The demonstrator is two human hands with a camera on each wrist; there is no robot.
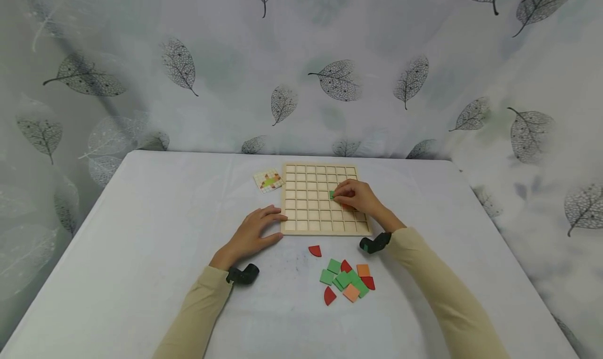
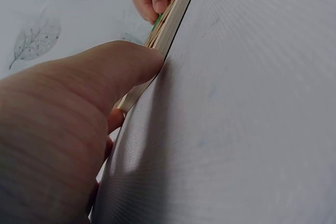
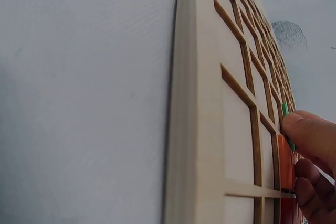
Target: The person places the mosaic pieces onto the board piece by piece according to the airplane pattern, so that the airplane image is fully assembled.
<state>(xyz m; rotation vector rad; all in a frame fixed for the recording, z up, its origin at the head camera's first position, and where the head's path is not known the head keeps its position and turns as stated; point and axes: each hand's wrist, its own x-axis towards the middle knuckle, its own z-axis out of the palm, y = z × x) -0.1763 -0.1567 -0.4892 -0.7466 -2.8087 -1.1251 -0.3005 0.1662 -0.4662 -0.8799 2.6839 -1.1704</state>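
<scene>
A wooden grid board (image 1: 301,205) lies on the white-covered table. My right hand (image 1: 355,195) is over its right half, thumb and fingers pinching a green square tile (image 1: 332,195) at one of the cells. Just below that hand an orange tile (image 3: 285,162) sits in a cell, with a red piece (image 3: 287,211) beside it in the right wrist view; the fingers partly hide both. At the board's left side my left hand (image 1: 256,231) rests with fingers spread, the fingertips touching the frame. In the left wrist view its thumb (image 2: 131,61) lies against the board's edge.
A small pattern card (image 1: 268,181) lies at the board's upper left corner. In front of the board is a loose pile of green squares (image 1: 343,279), orange squares (image 1: 363,270) and red quarter-round pieces (image 1: 330,295). One red piece (image 1: 315,250) lies apart, nearer the board.
</scene>
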